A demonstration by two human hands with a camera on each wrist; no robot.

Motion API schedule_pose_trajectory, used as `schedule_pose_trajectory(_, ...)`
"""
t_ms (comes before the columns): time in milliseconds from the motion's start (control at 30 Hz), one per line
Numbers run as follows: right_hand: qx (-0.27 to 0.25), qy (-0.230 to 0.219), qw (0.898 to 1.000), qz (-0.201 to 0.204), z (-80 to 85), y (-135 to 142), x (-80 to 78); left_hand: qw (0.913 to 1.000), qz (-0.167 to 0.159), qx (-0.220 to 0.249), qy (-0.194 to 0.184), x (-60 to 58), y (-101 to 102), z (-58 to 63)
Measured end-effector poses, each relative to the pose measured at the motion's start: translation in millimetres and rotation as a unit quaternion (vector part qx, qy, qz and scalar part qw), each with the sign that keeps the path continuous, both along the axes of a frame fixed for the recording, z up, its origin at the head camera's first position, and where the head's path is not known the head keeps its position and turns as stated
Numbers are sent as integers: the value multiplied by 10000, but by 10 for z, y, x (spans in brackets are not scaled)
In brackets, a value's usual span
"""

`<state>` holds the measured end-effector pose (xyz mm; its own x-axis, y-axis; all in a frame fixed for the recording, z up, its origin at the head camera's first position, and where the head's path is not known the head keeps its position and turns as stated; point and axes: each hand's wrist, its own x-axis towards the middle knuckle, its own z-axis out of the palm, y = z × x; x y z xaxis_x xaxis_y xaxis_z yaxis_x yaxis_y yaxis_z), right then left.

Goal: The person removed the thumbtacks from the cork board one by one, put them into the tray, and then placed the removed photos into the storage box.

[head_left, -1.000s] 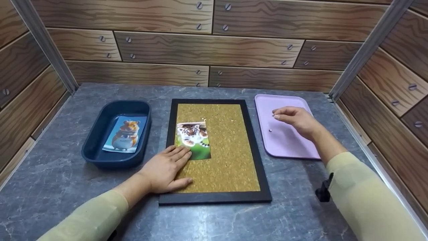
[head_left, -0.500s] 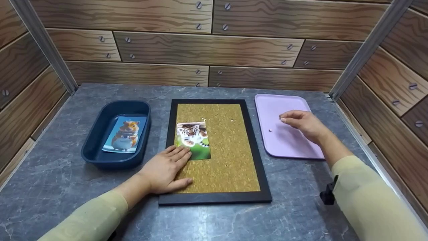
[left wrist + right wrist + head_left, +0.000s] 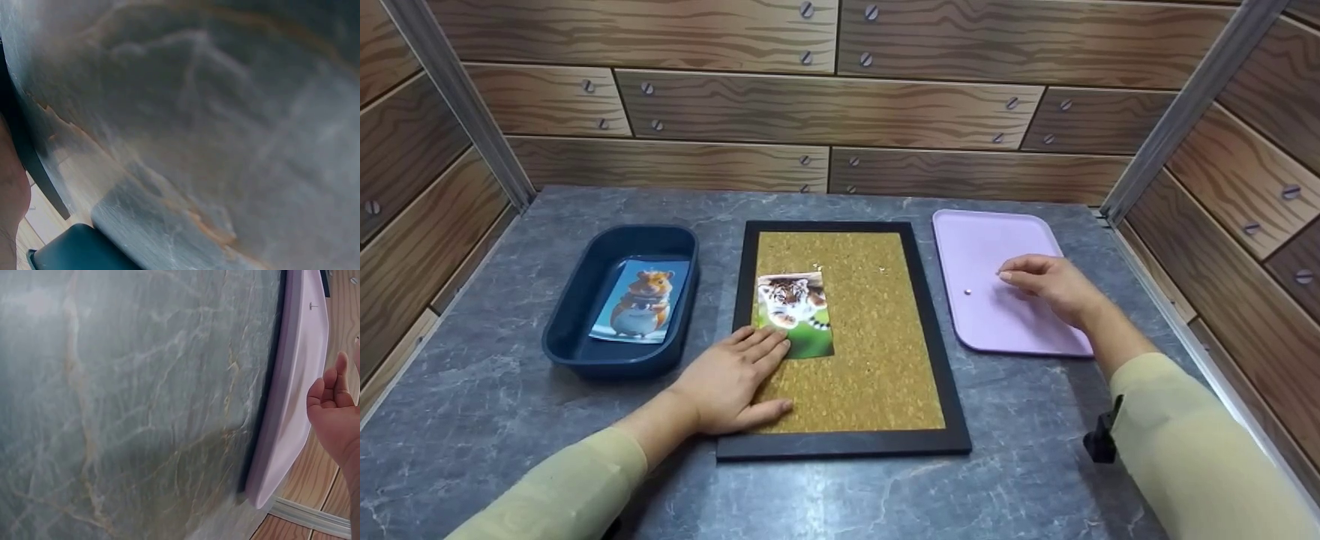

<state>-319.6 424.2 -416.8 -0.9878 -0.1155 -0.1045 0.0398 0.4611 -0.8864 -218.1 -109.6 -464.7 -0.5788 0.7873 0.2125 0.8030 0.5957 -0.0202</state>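
My left hand lies flat on the lower left of the cork board, its fingertips on the bottom corner of a tiger photo. Small shiny tacks show at the photo's top edge and to its right on the cork. Over the lilac tray, my right hand has thumb and forefinger pinched together, seemingly on a thumbtack that is mostly hidden. A loose thumbtack sits on the tray, its point up in the right wrist view, left of that hand.
A dark blue bin holding a hamster picture stands left of the board. The board's black frame lies on a grey marbled table. Wood-patterned walls close off the back and sides.
My right hand has shifted right and slightly nearer over the tray, away from the loose thumbtack. The left hand, photo and board have kept their places.
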Motion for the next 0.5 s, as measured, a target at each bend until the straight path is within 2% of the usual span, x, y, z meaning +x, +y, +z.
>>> schedule_pose_trajectory(500, -171, -26, 9998, -121, -89, 61, 54, 10000, 14, 19, -6, 5, 3, -3)
